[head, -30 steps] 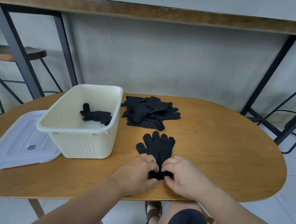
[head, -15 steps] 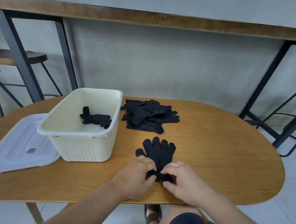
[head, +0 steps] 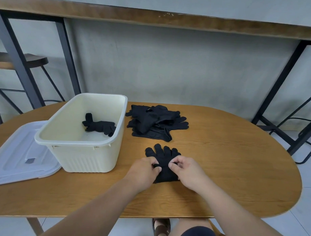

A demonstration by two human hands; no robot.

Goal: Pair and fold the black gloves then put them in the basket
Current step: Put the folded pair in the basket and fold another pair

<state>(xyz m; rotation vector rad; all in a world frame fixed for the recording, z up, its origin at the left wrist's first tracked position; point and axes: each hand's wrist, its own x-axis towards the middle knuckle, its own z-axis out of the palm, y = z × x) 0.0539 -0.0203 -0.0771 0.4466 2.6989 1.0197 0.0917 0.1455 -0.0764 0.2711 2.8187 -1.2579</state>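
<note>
Gloves [head: 163, 156] lie stacked flat on the table [head: 228, 173] right beside the basket [head: 83, 141]; left hand [head: 143, 172] and right hand [head: 186, 171] both pinch the cuff edge, folding it toward the fingertips, I'd guess.

A: What do the forearms show?
B: Both are bare to the frame's edge; no sleeve, watch or ring is visible on the left hand [head: 143, 170] or the right hand [head: 185, 171].

A: And below the table edge?
B: A bare knee above dark shorts [head: 198, 235], and a brown strapped sandal [head: 161, 228] on one foot, toes hidden.
</note>
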